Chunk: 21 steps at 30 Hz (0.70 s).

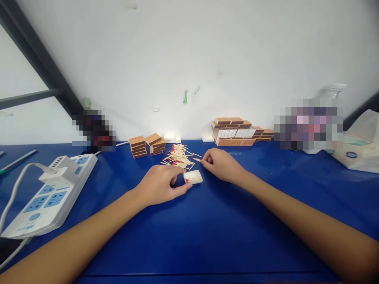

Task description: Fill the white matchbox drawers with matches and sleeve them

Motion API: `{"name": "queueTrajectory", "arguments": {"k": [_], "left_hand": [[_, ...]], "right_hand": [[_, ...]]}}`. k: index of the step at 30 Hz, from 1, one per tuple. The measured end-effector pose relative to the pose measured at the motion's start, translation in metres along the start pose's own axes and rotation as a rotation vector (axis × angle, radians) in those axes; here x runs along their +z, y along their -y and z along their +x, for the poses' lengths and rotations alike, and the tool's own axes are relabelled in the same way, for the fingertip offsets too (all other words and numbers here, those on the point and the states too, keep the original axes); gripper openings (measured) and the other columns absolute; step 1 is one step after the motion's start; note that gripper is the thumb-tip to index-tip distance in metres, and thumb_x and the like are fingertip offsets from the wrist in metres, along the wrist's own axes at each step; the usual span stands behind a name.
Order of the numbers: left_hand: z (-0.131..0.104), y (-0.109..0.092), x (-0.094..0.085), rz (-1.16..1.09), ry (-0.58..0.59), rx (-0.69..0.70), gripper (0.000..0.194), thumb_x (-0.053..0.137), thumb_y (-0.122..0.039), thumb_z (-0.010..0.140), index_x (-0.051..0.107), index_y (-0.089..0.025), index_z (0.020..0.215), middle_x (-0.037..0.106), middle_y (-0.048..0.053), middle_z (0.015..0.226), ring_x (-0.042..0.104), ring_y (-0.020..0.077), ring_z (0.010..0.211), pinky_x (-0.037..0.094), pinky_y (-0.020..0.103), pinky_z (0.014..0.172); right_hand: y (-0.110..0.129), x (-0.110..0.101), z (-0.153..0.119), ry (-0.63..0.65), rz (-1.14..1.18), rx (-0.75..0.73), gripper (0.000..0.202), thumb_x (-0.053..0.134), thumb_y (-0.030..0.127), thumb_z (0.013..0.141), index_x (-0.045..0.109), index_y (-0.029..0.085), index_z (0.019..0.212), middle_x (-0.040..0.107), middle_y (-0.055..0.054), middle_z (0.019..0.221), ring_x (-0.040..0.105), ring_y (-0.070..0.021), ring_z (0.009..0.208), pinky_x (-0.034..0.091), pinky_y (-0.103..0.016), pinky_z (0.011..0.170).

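the step in hand seems to be picking up matches (196,159) while a small white tray (195,175) is steadied. the tray sits between the hands, closer to the table's (189,236) far edge than its near one, some matches inside. the left hand (161,183) has a moderately spread grip across the tray's end; the right hand (220,162) pinches narrowly on matches, count unclear, beside the loose pile (179,156). the next move calls for a firm pinch and a still tray.

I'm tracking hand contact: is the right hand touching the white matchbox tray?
Apart: the head view shows blue tabletop between the right hand and the white matchbox tray.
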<state>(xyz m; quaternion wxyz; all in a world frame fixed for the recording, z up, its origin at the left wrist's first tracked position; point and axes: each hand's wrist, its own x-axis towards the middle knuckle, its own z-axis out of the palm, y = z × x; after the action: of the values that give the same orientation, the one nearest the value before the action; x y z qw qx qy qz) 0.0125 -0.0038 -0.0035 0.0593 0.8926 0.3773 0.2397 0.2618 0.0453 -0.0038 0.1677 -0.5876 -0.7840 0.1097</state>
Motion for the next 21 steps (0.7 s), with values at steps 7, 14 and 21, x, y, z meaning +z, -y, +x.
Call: {"name": "queueTrajectory", "arguments": {"k": [7,14,21], "left_hand": [[0.001,0.001,-0.002,0.034,0.014,-0.050,0.035,0.066,-0.050,0.092,0.074,-0.021,0.109,0.060,-0.005,0.062,0.055,0.0113,0.056,0.037,0.026,0.056],[0.002,0.001,-0.002,0.080,0.018,-0.130,0.034,0.067,-0.048,0.091,0.075,-0.025,0.115,0.061,-0.006,0.061,0.057,0.0122,0.057,0.035,0.027,0.056],[0.003,0.001,-0.001,0.092,-0.002,-0.075,0.035,0.064,-0.052,0.093,0.075,-0.021,0.106,0.063,-0.003,0.063,0.056,0.0127,0.056,0.034,0.027,0.056]], "right_hand": [[-0.011,-0.009,-0.004,0.088,0.012,-0.031,0.017,0.055,0.029,0.099,0.067,0.019,0.092,0.071,-0.008,0.096,0.063,-0.0203,0.085,0.042,-0.030,0.071],[0.000,-0.023,-0.014,0.011,0.068,-0.228,0.016,0.053,0.031,0.102,0.063,0.019,0.096,0.067,-0.007,0.099,0.061,-0.0194,0.084,0.044,-0.030,0.071],[0.028,-0.007,-0.034,-0.022,-0.212,-0.493,0.010,0.052,0.018,0.102,0.059,0.018,0.095,0.064,-0.008,0.101,0.060,-0.0186,0.081,0.040,-0.029,0.065]]}}
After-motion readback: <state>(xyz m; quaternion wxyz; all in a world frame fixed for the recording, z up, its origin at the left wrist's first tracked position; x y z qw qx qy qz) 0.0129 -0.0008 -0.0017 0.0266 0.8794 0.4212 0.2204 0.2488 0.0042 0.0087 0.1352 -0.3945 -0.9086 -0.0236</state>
